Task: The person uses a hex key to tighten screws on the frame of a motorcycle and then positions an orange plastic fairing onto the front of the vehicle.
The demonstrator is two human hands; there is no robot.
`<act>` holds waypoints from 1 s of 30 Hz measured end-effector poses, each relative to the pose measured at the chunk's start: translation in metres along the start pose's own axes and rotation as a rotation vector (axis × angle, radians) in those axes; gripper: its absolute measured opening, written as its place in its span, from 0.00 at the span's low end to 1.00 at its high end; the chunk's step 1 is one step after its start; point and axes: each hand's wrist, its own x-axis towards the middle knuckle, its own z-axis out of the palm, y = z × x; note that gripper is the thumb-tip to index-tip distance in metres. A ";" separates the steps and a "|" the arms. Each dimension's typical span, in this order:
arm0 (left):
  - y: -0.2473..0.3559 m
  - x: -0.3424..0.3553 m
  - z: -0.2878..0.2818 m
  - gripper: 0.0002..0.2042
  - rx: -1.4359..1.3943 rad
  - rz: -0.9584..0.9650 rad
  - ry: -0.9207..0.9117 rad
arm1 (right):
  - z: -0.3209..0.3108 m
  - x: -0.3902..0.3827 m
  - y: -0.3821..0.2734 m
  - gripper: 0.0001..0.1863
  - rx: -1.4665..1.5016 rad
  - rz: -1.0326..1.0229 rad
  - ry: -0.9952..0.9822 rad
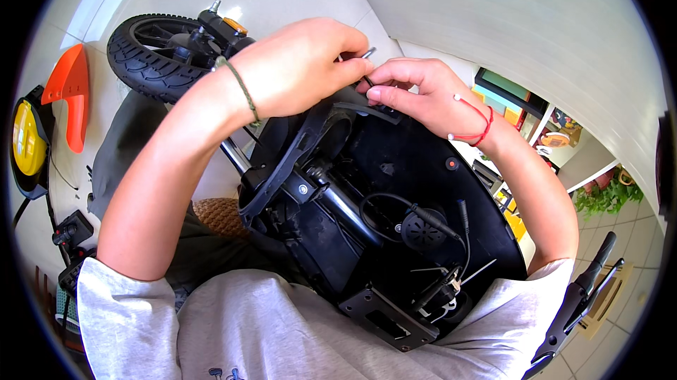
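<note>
A black scooter body shell [444,218] fills the middle of the view, with a metal tube [342,218], cables [441,228], a round slotted black part [423,227] and a bracket [388,323]. At its upper edge my left hand [314,62], with a green cord bracelet, has its fingers closed on a small metal tool [369,52]; its fingertips are partly hidden. Just to the right, my right hand [416,94], with a red string bracelet, pinches a thin dark piece at the same spot, perhaps the tool's shaft.
A black wheel [141,52] lies at the upper left. An orange fender [74,91], a black-and-yellow part [29,136] and small black parts [70,228] sit at the left. A shelf [589,165], a plant [613,196] and a handlebar grip [596,260] are at the right.
</note>
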 end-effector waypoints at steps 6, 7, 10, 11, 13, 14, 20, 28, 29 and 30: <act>-0.005 -0.001 -0.002 0.05 0.522 0.692 0.229 | -0.003 -0.001 0.006 0.11 -0.059 -0.112 -0.034; -0.005 -0.001 -0.003 0.06 0.560 0.689 0.234 | -0.004 -0.002 0.006 0.11 -0.053 -0.081 -0.036; -0.007 0.000 -0.002 0.10 0.560 0.535 0.216 | -0.007 -0.002 0.003 0.11 -0.043 0.003 -0.031; -0.004 -0.001 -0.001 0.12 0.488 0.386 0.188 | -0.006 -0.002 0.000 0.11 -0.046 0.020 -0.020; 0.007 -0.001 -0.004 0.19 0.349 0.014 0.012 | -0.005 -0.002 -0.002 0.11 -0.058 0.030 -0.001; 0.009 0.000 -0.003 0.20 0.189 -0.060 -0.050 | -0.004 -0.003 -0.001 0.11 -0.066 0.026 0.008; 0.008 -0.002 0.001 0.24 -0.283 -0.192 -0.197 | -0.003 -0.001 0.000 0.10 -0.054 0.010 0.019; 0.003 -0.002 -0.002 0.17 -0.328 -0.186 -0.285 | -0.006 -0.001 -0.004 0.10 -0.150 -0.063 -0.068; 0.001 -0.002 -0.002 0.15 -0.325 -0.180 -0.289 | -0.007 -0.001 -0.002 0.10 -0.147 -0.064 -0.070; -0.003 -0.003 -0.001 0.12 -0.167 -0.055 -0.194 | -0.007 0.000 -0.001 0.10 -0.145 -0.065 -0.070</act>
